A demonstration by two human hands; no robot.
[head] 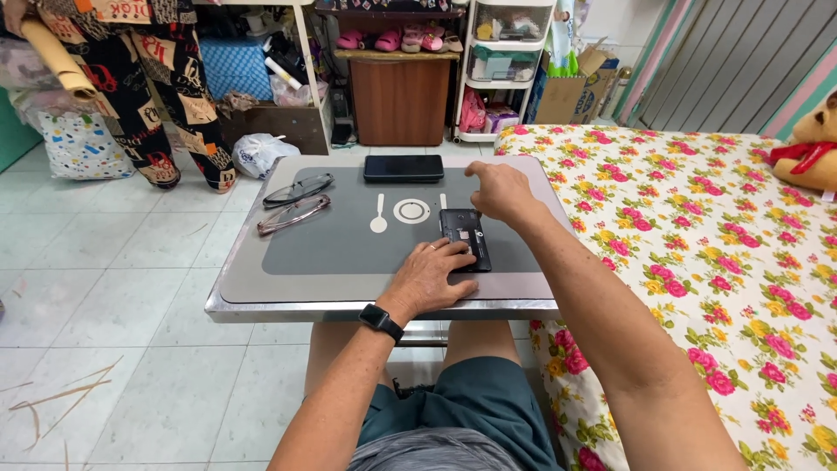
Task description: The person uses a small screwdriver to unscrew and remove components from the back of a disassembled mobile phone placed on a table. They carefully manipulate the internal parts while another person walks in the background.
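Fingers of our left hand (430,281) press flat on the opened phone (465,237) while our right hand (499,194), loosely curled and empty, hovers above.

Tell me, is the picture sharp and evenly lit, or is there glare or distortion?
Head view: lighting soft and even, faint shadows under the hands; slight sheen on the table edge; mostly sharp; wide-angle lens bends the edges and stretches the forearms.

On the table (261,283): 2 phones (404,167), 2 pairs of glasses (298,189), 2 hands (433,279).
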